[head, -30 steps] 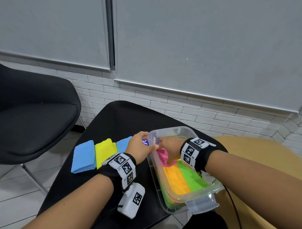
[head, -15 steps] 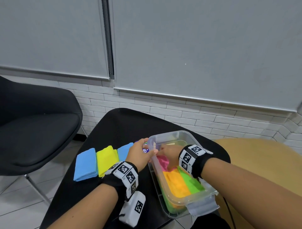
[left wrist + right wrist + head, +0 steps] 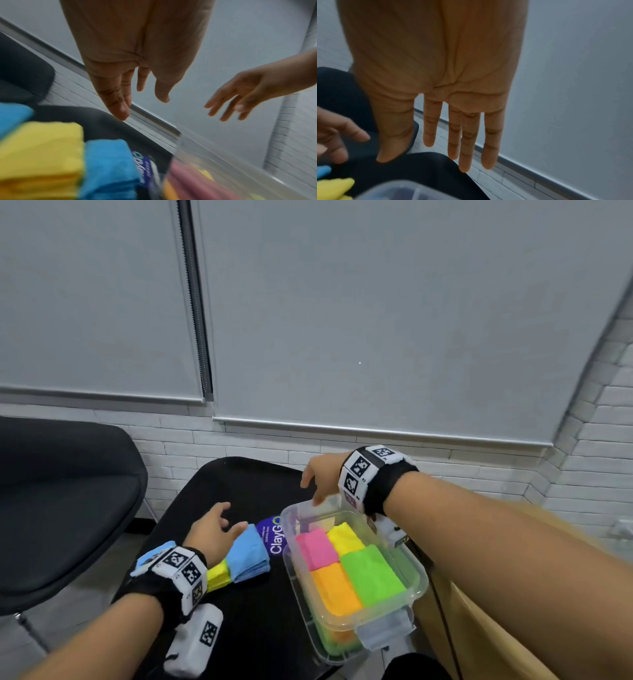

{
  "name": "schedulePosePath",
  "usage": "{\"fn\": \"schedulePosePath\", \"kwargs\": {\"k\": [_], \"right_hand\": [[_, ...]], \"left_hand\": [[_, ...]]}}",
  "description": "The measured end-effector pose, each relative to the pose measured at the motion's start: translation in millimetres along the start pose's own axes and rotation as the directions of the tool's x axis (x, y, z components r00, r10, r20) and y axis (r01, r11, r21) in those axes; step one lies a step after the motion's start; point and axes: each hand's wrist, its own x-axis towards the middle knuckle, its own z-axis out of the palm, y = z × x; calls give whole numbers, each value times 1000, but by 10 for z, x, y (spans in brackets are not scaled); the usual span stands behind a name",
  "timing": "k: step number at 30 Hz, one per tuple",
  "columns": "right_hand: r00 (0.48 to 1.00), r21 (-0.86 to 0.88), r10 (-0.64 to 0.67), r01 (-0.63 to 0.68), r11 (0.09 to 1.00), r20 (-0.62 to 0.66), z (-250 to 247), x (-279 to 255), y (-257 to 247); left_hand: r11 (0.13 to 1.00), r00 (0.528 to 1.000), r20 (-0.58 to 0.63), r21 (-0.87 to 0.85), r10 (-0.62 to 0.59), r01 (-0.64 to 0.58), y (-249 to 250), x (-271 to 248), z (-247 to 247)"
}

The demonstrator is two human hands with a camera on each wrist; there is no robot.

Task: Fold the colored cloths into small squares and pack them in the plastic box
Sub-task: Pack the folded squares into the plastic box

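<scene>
My right hand [image 3: 322, 475] hangs in the air over the far rim of the plastic box [image 3: 419, 589], fingers [image 3: 467, 142] straight and spread, holding nothing. My left hand [image 3: 210, 530] is out over the black table [image 3: 246, 484], fingers [image 3: 118, 97] loose and apart, nothing in them either; the fingertips sit just above the far edge of the nearest blue cloth [image 3: 248, 553], and I can't tell whether they touch it.

Outward from the left hand: that folded blue cloth lies beside a folded yellow cloth [image 3: 217, 575], and a second blue cloth [image 3: 12, 117] lies beyond the yellow one, mostly hidden behind my wrist band in the head view. Between the blue cloth and the box lies a purple label [image 3: 272, 534] flat on the table, reading "ClayGo".

Inside the box the top layer shows four folded squares packed tight: pink cloth [image 3: 317, 547] and a yellow square [image 3: 346, 539] at the far end, orange cloth [image 3: 337, 590] and green cloth [image 3: 373, 575] nearer me. More colour shows through the clear wall underneath. A latch flap [image 3: 383, 630] sticks out at the near end.

A black chair [image 3: 65, 501] stands left of the table, with white brick wall [image 3: 260, 445] and grey blinds [image 3: 376, 313] behind.
</scene>
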Motion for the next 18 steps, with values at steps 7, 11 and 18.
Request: {"fn": "schedulePosePath", "kwargs": {"k": [7,11,18], "right_hand": [[991,5,-102,103,995,-83,-193,43,-637],[984,28,-153,156,987,-93,-90,177,-1110],[973,160,-227,230,960,-39,394,566,-1737]], "left_hand": [[986,983,-103,59,-151,158,-557,-165,-747],[972,968,-136,76,-210,222,-866,-308,-1032],[945,942,-83,-9,-326,326,-1476,-277,-1018]]}}
